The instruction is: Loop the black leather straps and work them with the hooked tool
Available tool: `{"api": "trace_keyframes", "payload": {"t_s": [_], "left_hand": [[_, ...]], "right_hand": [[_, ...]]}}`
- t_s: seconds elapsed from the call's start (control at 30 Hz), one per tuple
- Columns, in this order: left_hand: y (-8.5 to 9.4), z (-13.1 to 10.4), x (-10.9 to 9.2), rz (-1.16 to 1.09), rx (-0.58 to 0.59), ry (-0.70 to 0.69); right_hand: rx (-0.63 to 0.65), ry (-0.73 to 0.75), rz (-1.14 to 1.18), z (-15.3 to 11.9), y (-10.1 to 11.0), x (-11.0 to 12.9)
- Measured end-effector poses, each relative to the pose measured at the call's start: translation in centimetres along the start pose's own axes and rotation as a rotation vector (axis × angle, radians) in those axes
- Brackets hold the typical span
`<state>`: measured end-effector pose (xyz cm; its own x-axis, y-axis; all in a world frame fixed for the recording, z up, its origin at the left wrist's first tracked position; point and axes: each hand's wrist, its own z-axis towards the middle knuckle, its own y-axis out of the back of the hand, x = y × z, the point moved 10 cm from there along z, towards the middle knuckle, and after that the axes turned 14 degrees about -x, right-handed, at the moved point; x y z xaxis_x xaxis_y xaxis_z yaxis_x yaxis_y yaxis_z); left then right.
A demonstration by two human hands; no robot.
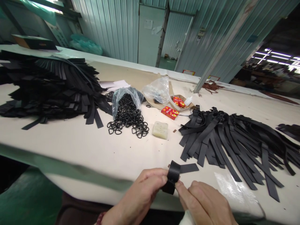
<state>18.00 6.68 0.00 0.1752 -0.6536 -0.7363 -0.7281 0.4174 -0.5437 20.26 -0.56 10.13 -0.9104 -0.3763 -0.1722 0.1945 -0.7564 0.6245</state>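
Pinching one looped black strap (174,171) between closed fingers are the left hand (145,185) and right hand (203,200).

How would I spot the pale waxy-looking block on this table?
On the long cream-covered table, find the spilled black metal-looking rings. Just right of them sits the block, squarish, pale yellow-green; the red-and-yellow boxes behind it are brightly printed, while it is plain.

Corrugated wall (112,31) — slanted post (225,44)

The hands (172,193) hold a looped black strap (174,171) near a pale yellowish block (160,130) on the table (93,156).
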Motion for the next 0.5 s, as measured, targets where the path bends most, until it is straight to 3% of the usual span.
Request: {"api": "trace_keyframes", "payload": {"t_s": [0.13, 0.5], "left_hand": [[-1.1, -0.7, -0.2, 0.174, 0.113, -0.033], [0.1, -0.8, -0.3, 0.336, 0.031, -0.164]], "right_hand": [[-0.043, 0.122, -0.007, -0.9, 0.4, 0.9], [-0.08, 0.177, -0.045, -1.0, 0.3, 1.7]]}}
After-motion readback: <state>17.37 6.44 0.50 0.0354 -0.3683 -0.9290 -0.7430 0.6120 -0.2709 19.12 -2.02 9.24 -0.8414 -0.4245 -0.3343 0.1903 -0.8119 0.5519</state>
